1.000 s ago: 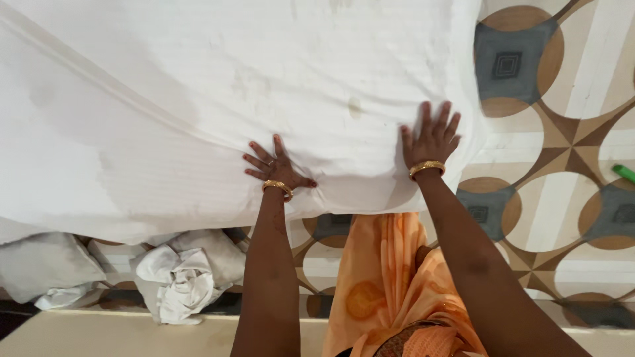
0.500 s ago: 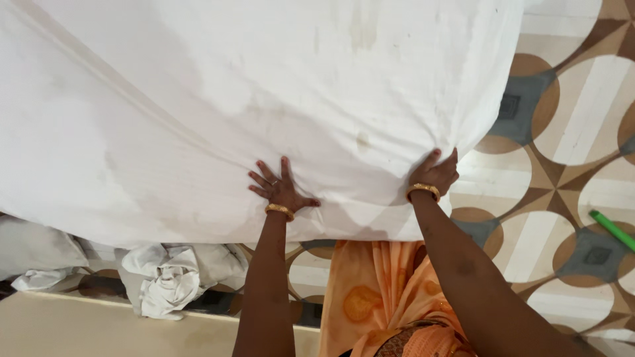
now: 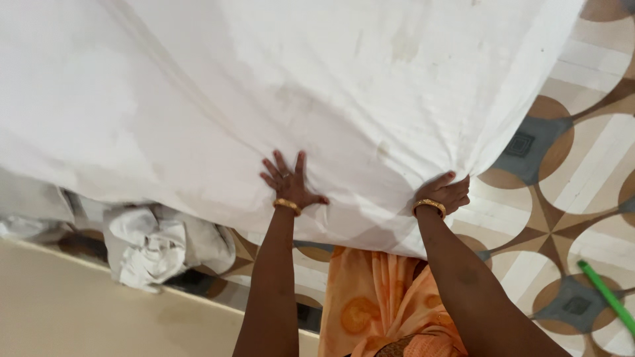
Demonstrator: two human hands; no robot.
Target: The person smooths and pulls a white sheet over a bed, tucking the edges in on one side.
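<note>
Left hand (image 3: 291, 182) is lying flat with fingers spread, pinning the white sheet (image 3: 297, 86) on the bed so it isn't sliding, we're guessing. Right hand (image 3: 444, 192) is curling its fingers around the sheet's corner, gripping the fabric where it's draping over the edge toward the patterned floor (image 3: 582, 158). We're also seeing crumpled white cloth (image 3: 149, 248) sitting on the floor beside the bed.
</note>
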